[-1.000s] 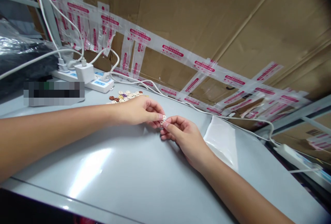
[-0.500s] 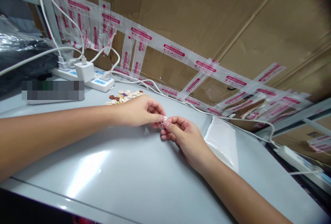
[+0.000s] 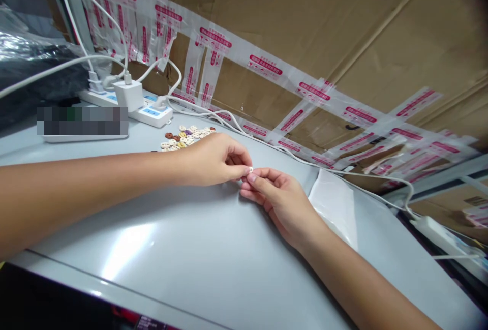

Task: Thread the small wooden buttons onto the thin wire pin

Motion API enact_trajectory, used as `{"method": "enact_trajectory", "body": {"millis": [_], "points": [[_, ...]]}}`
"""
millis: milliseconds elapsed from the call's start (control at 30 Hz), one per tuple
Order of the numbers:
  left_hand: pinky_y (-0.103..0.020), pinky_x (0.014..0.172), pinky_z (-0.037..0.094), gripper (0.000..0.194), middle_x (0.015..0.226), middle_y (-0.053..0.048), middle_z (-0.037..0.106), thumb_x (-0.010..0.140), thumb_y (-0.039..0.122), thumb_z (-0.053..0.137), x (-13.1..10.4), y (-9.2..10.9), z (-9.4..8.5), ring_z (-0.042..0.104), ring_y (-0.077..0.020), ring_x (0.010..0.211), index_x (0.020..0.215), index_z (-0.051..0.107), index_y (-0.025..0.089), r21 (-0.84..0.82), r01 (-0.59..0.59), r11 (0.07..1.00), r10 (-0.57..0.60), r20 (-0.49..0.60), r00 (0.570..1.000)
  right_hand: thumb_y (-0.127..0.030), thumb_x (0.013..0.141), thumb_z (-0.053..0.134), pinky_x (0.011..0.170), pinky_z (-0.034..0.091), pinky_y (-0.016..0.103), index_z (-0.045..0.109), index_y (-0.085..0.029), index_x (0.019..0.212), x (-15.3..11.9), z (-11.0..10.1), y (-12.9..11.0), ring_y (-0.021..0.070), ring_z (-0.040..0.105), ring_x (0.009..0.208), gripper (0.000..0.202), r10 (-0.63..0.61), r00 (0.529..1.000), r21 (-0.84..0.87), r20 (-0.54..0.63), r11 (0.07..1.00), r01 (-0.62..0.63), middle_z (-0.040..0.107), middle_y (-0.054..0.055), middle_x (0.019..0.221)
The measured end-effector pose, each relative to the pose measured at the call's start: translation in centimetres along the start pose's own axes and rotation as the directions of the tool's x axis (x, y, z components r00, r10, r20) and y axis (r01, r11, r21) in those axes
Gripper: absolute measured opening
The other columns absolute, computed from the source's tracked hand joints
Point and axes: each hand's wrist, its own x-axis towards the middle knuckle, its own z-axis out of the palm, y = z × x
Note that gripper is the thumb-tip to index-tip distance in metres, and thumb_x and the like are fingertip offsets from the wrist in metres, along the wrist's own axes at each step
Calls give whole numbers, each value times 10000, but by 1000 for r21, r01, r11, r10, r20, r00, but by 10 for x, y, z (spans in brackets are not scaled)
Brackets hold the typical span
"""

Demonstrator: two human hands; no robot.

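My left hand (image 3: 221,161) and my right hand (image 3: 280,198) meet above the grey table (image 3: 198,248), fingertips nearly touching. Between the thumb and finger of my left hand is a small white piece (image 3: 250,170), mostly hidden. The thumb and forefinger of my right hand pinch at the lower side of the same piece. Behind my left wrist lies a loose spread of small button-like pieces (image 3: 185,138), mostly cream, with some brown, yellow and purple ones.
A white power strip (image 3: 156,114) with a plugged-in adapter (image 3: 128,96) stands at the back left, near a pixelated object (image 3: 84,122). White cables (image 3: 232,119) run along the taped cardboard (image 3: 267,96). A clear plastic bag (image 3: 335,205) lies right of my hands.
The view has shifted slightly. Both hands still meet at the small piece, of which less shows between the fingertips now.
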Motion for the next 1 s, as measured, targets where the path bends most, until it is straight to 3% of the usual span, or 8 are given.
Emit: {"method": "enact_trajectory", "body": {"millis": [567, 1000], "points": [[-236, 625, 498, 219, 787, -11, 776, 808, 232, 596, -1, -5, 9, 704, -134, 718, 898, 784, 162, 32, -85, 996, 86, -27, 996, -197, 562, 947, 681, 639, 183, 742, -96, 789, 1, -2, 3, 124, 723, 649, 322, 43, 997, 52, -59, 998, -40, 751, 60, 727], [-234, 609, 461, 203, 761, -2, 757, 806, 217, 587, -1, -6, 11, 673, -126, 692, 862, 777, 171, 97, -131, 987, 133, -20, 991, -105, 609, 883, 664, 640, 179, 728, -83, 795, 2, -1, 3, 129, 729, 629, 243, 53, 994, 55, -90, 997, -48, 754, 72, 707]]}}
